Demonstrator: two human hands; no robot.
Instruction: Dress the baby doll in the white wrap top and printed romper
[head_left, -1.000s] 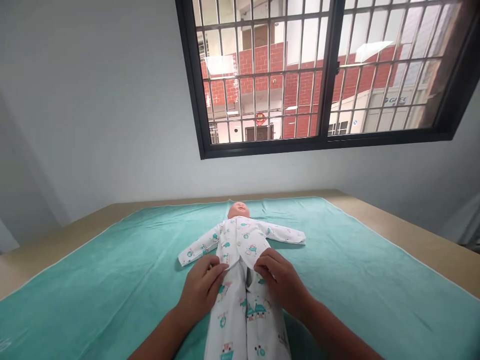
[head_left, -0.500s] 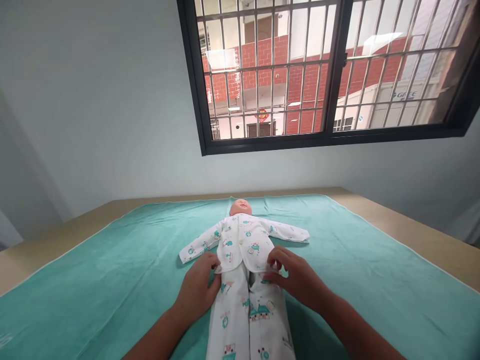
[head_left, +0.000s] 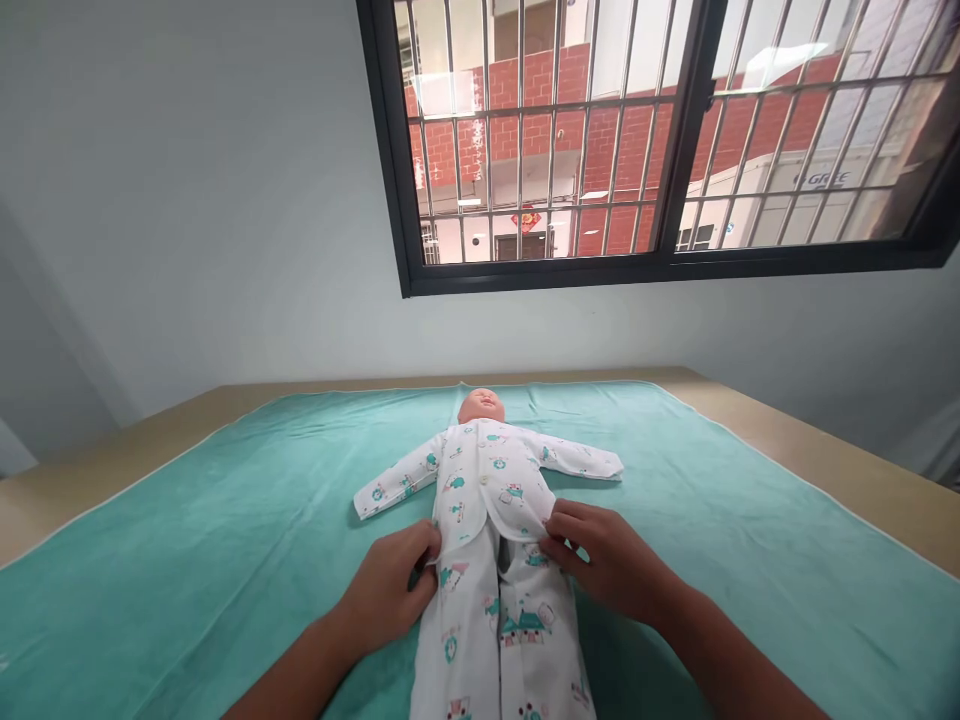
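A baby doll [head_left: 481,405] lies on its back, its head at the far end. It wears a white long-sleeved baby jacket [head_left: 480,475] with teal and pink prints, both sleeves spread outward. Matching baby trousers [head_left: 461,640] run toward me from under the jacket's rounded front hem. My left hand [head_left: 394,585] pinches the jacket's lower edge on the left side, near the trouser waist. At the opposite side, my right hand [head_left: 600,555] pinches the jacket's lower right corner between thumb and fingers. The fingertips partly hide the cloth they grip.
A teal blanket [head_left: 262,540] lies under the doll, over a wooden table [head_left: 795,440] whose edges show around it. Behind stands a pale wall [head_left: 225,200] with a dark-framed, barred window [head_left: 536,280].
Both hands have shifted slightly outward at the jacket's lower sides, and its hem lies straighter and flatter over the trousers. The view has tilted a little.
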